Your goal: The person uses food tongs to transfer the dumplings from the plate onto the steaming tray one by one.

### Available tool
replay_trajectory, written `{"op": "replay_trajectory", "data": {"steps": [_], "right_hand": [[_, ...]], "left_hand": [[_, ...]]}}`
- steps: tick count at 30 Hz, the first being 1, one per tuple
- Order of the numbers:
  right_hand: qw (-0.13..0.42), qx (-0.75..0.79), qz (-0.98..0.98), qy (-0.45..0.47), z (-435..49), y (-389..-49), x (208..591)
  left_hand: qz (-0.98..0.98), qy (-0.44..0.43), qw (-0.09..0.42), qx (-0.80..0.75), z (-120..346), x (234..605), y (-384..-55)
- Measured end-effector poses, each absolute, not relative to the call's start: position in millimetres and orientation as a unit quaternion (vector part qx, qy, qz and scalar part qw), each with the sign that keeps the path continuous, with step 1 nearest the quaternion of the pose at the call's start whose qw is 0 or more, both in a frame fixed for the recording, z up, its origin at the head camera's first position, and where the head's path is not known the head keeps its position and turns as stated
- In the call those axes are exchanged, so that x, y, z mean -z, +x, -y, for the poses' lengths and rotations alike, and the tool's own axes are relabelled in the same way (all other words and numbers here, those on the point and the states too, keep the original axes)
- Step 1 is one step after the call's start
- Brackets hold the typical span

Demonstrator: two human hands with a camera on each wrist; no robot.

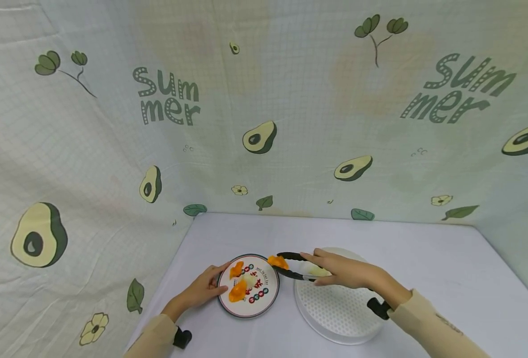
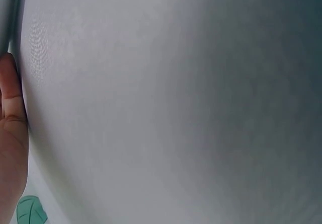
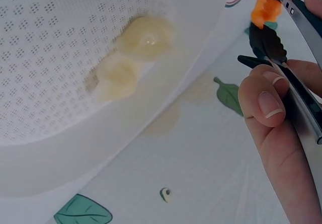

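Note:
My right hand grips a pair of kitchen tongs with black tips. Between the tips is a soft, crinkled orange dumpling-like piece, at the right rim of a round plate. My left hand holds that plate by its left rim; in the left wrist view only part of the hand shows at the edge. Two orange pieces and a pale piece lie on the plate. Pale yellow pieces sit in a white perforated steamer tray, partly under my right hand.
The plate and tray stand side by side on a white-covered table. Behind and to the left hangs a pale cloth printed with avocados, leaves and lettering. Black wrist straps show at both sleeves.

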State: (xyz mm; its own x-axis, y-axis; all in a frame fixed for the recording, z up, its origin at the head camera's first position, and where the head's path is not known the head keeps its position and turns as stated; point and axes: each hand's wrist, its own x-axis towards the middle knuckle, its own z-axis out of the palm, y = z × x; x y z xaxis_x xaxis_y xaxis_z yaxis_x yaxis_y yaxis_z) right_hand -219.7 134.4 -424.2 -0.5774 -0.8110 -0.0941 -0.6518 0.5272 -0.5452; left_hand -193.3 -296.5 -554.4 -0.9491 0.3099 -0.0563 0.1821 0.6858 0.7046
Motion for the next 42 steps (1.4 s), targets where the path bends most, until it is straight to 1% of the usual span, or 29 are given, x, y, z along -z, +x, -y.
{"op": "replay_trajectory", "data": {"steps": [15,19,23,32,36,42], "right_hand": [[0.183,0.263,-0.850,-0.418,-178,-194,423],[0.190,0.257,-0.859,-0.401,-189,-186,426],[0.195,0.255,-0.866,-0.383,-198,-180,429],[0.226,0.268,-0.864,-0.361,-210,-176,443],[0.229,0.268,-0.863,-0.363,-215,-177,450],[0.243,0.275,-0.862,-0.351,-216,-177,455]], "left_hand": [[-0.909,0.136,0.091,-0.385,297,554,-190],[-0.904,0.128,0.103,-0.394,297,555,-189],[-0.903,0.127,0.101,-0.397,295,552,-188],[-0.907,0.129,0.095,-0.389,293,545,-186],[-0.906,0.132,0.095,-0.390,294,546,-187],[-0.908,0.149,0.080,-0.383,297,552,-189]]}}
